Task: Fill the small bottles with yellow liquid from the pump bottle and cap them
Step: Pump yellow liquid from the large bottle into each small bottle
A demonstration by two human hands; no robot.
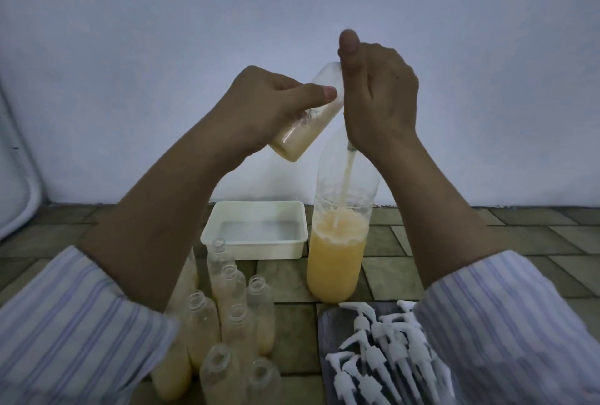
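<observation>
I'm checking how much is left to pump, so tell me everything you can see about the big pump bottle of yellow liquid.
The big pump bottle is tall, clear plastic, standing upright on the tiled surface just right of the white tray and behind the white pump caps. Cloudy yellow liquid, foamy on top, fills roughly its lower half; the upper part looks empty. A dip tube holding yellow liquid runs down its centre. The right hand covers its top, so the pump head is hidden. The left hand tilts a small bottle towards it.

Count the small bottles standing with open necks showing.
7 bottles, clustered lower left: two back, three middle, two front; the left arm may hide more.
</observation>
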